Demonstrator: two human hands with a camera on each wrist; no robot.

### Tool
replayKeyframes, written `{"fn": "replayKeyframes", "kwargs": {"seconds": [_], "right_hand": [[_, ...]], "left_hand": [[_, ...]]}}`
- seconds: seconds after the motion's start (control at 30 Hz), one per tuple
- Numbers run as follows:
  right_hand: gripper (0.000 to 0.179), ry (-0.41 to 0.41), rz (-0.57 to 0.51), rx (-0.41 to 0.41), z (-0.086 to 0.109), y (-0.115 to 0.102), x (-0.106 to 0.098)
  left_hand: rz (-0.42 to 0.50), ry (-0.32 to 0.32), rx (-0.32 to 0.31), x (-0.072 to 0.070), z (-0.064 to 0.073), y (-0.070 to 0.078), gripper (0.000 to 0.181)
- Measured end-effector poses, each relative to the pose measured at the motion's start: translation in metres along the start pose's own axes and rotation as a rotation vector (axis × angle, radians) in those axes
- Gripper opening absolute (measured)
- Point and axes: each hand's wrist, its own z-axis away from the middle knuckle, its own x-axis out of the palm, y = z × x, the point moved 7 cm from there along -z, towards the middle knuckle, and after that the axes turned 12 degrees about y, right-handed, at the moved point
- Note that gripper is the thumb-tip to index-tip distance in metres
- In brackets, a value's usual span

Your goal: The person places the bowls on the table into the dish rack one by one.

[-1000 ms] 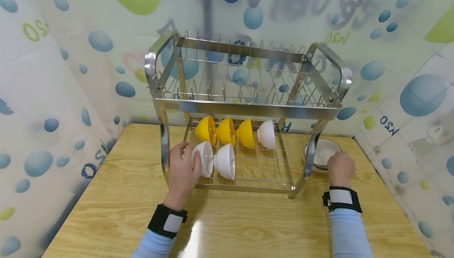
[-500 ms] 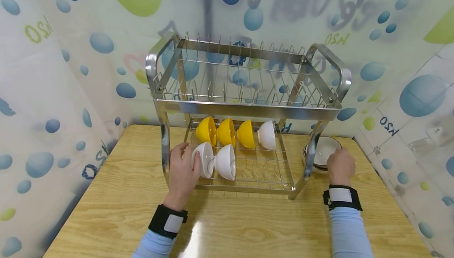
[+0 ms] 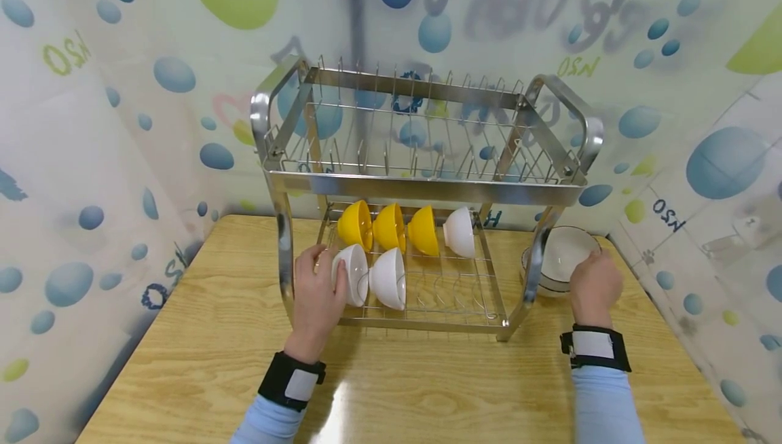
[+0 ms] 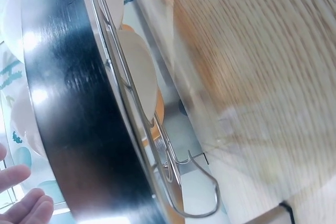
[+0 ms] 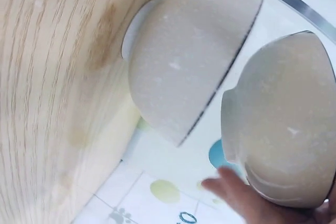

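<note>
My left hand [image 3: 316,298] holds a small white bowl [image 3: 354,278] at the front left of the rack's lower tier, thumb near its rim. The left wrist view shows a few of its fingertips [image 4: 37,208] past the rack's metal side. At the right, my right hand [image 3: 595,288] pinches the edge of a larger white bowl [image 5: 289,124] with a dark rim line. This bowl is raised and tilted, with a gap to a similar bowl [image 5: 184,56] standing upright on the table beneath it.
A two-tier metal dish rack [image 3: 427,189] stands mid-table. On its lower tier sit three yellow bowls [image 3: 423,230], a white bowl [image 3: 459,232] behind and another white bowl [image 3: 387,280] in front. The rack's right leg [image 3: 533,274] stands close beside the larger bowls. A patterned wall backs the wooden table [image 3: 427,390].
My right hand has moved slightly right and lifted the upper larger bowl off the one beneath it. My left hand stays on the small white bowl.
</note>
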Motion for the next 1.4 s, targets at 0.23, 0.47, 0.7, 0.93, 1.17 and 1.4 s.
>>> {"fn": "replayKeyframes", "kwargs": {"seconds": [0.23,0.47,0.7,0.93,1.17,1.4], "right_hand": [[0.047,0.121,-0.158,-0.016,0.007,0.006,-0.02],[0.048,0.041,-0.259,0.04,0.008,0.016,-0.031],[0.05,-0.114,-0.273,0.106,0.011,0.025,-0.03],[0.052,-0.193,-0.288,0.159,0.016,0.036,-0.026],[0.055,-0.254,-0.374,0.212,0.025,0.041,-0.025],[0.062,-0.4,-0.597,0.333,0.035,0.042,-0.021]], "left_hand": [[0.004,0.003,0.012,0.0,0.001,0.001,0.023],[0.007,-0.008,0.003,0.003,0.0,0.0,0.023],[0.026,-0.009,-0.005,0.004,-0.002,0.003,0.023],[0.045,-0.032,-0.036,0.01,-0.005,0.007,0.022],[0.054,-0.031,-0.079,0.014,-0.008,0.01,0.023],[0.071,-0.033,-0.096,0.018,-0.009,0.016,0.025]]}}
